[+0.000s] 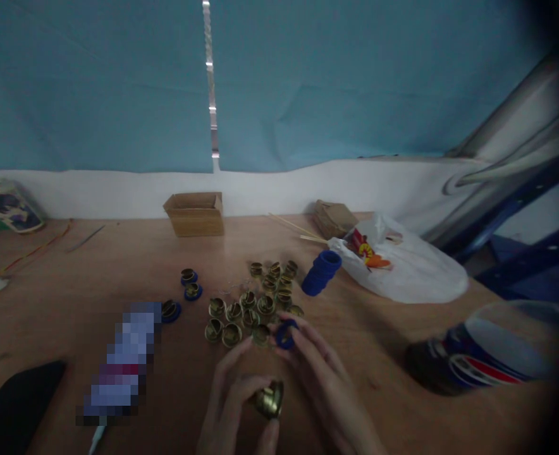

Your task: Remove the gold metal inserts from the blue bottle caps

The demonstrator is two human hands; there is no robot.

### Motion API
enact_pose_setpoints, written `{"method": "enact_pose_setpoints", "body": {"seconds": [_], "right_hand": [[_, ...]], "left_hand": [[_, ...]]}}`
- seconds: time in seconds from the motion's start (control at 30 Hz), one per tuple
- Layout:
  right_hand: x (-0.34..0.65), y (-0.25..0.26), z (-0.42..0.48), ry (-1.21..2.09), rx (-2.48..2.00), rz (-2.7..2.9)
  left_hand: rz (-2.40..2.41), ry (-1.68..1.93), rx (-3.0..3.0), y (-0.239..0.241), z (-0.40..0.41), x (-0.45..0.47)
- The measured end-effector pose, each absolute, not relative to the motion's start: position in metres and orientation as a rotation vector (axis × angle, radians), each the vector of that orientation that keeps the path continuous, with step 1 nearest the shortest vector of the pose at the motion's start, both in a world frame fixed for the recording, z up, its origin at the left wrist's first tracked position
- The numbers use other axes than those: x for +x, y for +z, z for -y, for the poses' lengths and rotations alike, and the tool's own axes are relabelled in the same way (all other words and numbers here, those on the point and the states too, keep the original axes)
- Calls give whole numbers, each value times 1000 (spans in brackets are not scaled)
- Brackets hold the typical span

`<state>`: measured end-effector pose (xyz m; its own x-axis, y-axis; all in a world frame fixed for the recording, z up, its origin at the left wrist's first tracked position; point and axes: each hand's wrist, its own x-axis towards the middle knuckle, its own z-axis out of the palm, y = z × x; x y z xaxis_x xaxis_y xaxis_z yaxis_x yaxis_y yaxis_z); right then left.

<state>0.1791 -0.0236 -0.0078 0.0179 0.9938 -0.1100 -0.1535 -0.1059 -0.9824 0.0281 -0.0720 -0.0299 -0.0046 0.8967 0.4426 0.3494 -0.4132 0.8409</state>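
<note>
My left hand (227, 398) is closed on a shiny brass cup-shaped fitting (270, 399), gripping it between fingers and thumb near the table's front. A small blue ring (286, 333) is pinched in the fingers of my right hand (324, 376), just above the nearest loose pieces. Beyond both hands stands a cluster of several similar brass fittings (250, 317), their slotted openings facing up. A leaning stack of blue rings (321, 273) is behind my right hand. To the left, 3 brass fittings (193, 290) sit on blue rings.
An open cardboard box (196, 221) and a crumpled brown carton (335, 218) stand at the back. A white plastic bag (417, 268) lies right, with a Pepsi container (479, 354) in front of it. Left are a pixelated object (122, 360) with a cable and a black flat object (21, 404).
</note>
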Motion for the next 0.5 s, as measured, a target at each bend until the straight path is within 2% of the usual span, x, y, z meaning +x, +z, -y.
{"method": "enact_pose_setpoints", "body": {"seconds": [0.1, 0.27, 0.37, 0.5], "right_hand": [[209, -6, 15, 995, -1348, 1068], [263, 26, -30, 349, -1416, 1340], [282, 47, -60, 154, -1517, 1492], [285, 58, -86, 68, -1525, 1739]], "left_hand": [[-1328, 1401, 1770, -37, 71, 21], [-1486, 1191, 2029, -48, 61, -14], [-1573, 1074, 2218, -57, 55, -36], [-1642, 1003, 2306, -70, 51, -51]]}}
